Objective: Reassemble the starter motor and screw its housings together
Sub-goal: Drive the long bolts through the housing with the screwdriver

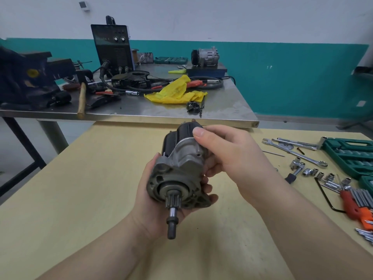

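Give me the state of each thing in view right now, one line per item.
starter motor: held off the table, pinion shaft toward the camera
left hand: grips the gear-end housing from below
right hand: grips the black rear section, thumb on top
green socket case: open on the wooden table
combination wrench: lying flat, untouched
yellow rag: crumpled on the metal bench
hammer: lying at the bench edge

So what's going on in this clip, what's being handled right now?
A person holds a starter motor above a wooden table, pinion shaft toward the camera. The left hand cradles the nose housing from below; the right hand grips the black rear body. No tool is in hand: wrenches, sockets and hex keys lie to the right.
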